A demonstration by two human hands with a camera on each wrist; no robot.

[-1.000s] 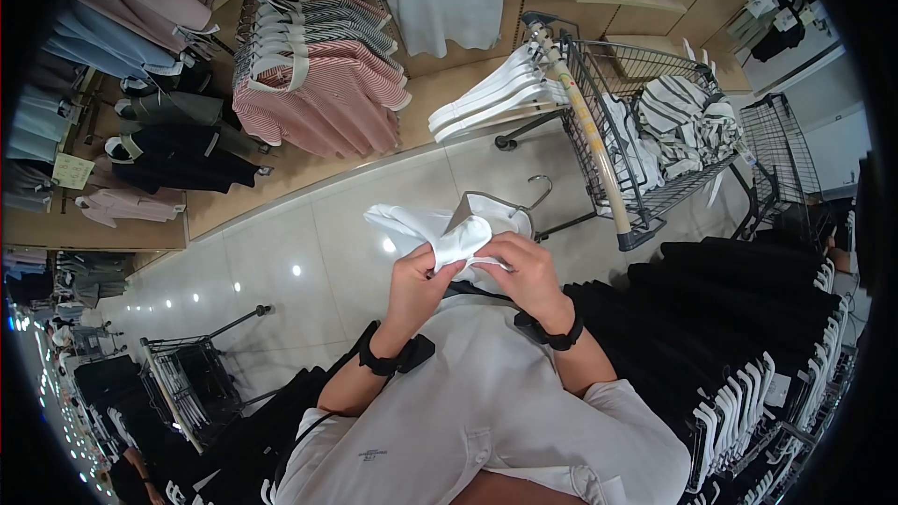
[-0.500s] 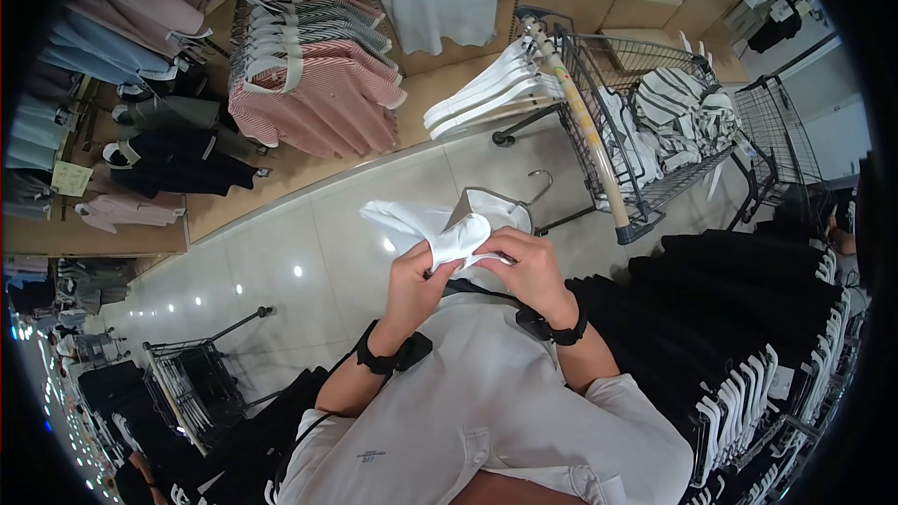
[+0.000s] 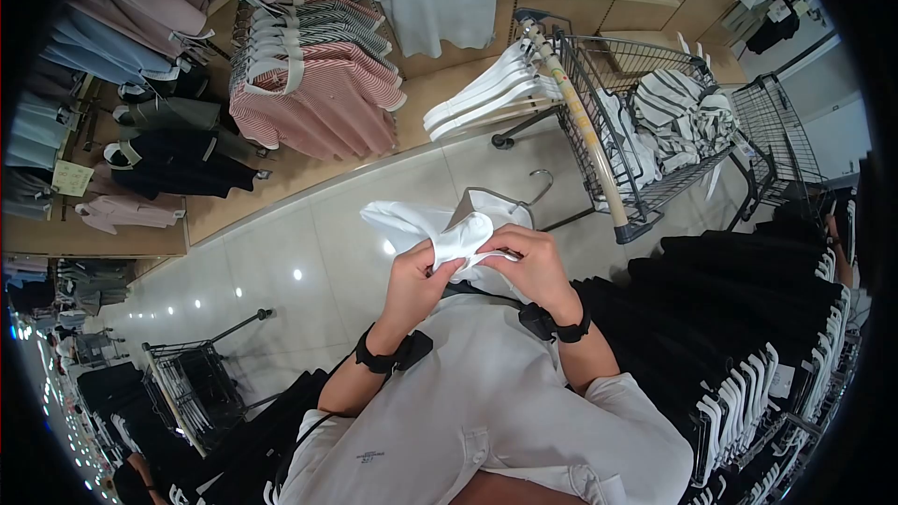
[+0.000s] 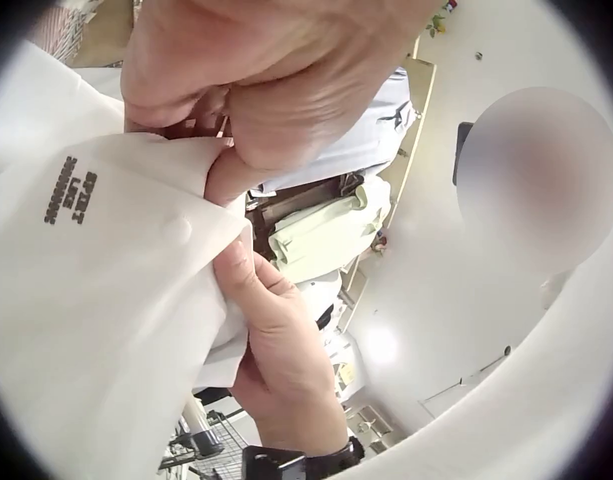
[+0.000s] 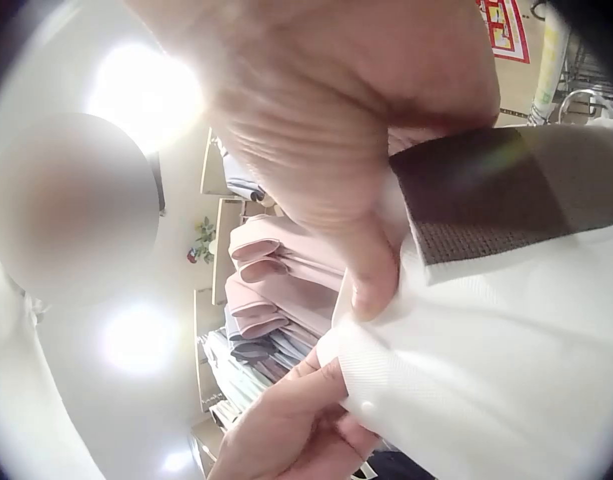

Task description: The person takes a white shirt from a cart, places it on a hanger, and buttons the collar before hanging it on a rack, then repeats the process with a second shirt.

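Note:
A white garment with a grey-brown collar hangs on a hanger whose metal hook shows at its upper right. My left hand pinches the white cloth from the left, and my right hand pinches its edge close by on the right. Small dark lettering shows on the cloth in the left wrist view. In the right wrist view a brown collar lies beside my right thumb. The fingers' far sides are hidden behind the fabric.
A wire cart at upper right carries striped clothes, with white hangers at its handle. Striped pink shirts hang at upper left. Black garments hang close on the right; another cart stands lower left.
My right hand has shifted slightly to the right, and a thin strip of the white cloth's edge now stretches further between my hands. Both hands keep their grip.

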